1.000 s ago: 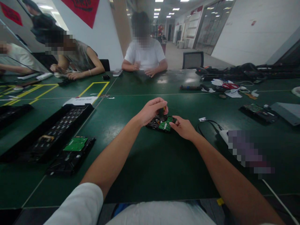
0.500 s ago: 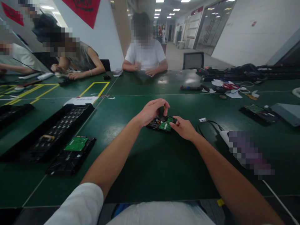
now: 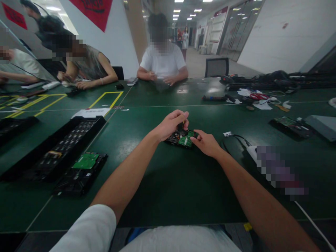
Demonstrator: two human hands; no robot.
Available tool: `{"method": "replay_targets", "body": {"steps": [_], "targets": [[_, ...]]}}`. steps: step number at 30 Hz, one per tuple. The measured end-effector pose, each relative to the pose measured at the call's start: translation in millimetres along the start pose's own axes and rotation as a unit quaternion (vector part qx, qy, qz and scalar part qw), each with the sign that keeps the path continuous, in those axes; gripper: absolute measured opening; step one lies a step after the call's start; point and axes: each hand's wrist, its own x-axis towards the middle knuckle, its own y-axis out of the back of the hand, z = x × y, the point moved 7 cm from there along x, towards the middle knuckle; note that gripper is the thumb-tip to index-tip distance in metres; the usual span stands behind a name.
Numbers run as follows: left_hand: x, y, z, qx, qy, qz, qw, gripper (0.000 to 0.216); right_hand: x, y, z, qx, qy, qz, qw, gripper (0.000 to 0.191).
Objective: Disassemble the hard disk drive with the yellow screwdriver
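Observation:
A hard drive (image 3: 186, 140) with a green circuit board lies on the green table in front of me. My left hand (image 3: 176, 123) is closed around the dark handle of a screwdriver (image 3: 180, 126), held upright over the drive's left part. Fingers cover most of the handle, and the tip is too small to make out. At the drive's right end, my right hand (image 3: 204, 141) grips the edge between thumb and fingers. Another hard drive (image 3: 82, 173) with a green board lies to the left, near a long black tray (image 3: 56, 148).
A third hard drive (image 3: 290, 126) and a grey box (image 3: 322, 126) are on the right. Nearer stands a white device (image 3: 253, 154) with a cable, partly blurred out. Tools, papers and cables (image 3: 259, 99) lie at the back right. Co-workers (image 3: 162, 63) sit across the table.
My left hand has turned slightly on the screwdriver, its fingers curling a little differently. My right hand and the hard drive stay in place.

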Motion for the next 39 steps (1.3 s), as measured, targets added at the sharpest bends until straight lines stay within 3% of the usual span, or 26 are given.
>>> {"method": "replay_targets", "body": {"steps": [12,26,39], "targets": [[1.0,8.5,2.4,0.067,-0.006,0.003,0.998,0.037,0.4,-0.3,0.4,0.007,0.001,-0.007,1.0,0.053],[3.6,0.5,-3.6,-0.082,0.0,0.032,0.996,0.033,0.6,-0.8,0.8,-0.003,-0.005,-0.004,1.0,0.053],[0.8,-2.9,-3.1,-0.034,-0.007,0.008,0.999,0.034,-1.0,1.7,-3.4,0.003,-0.001,-0.005,1.0,0.053]]}}
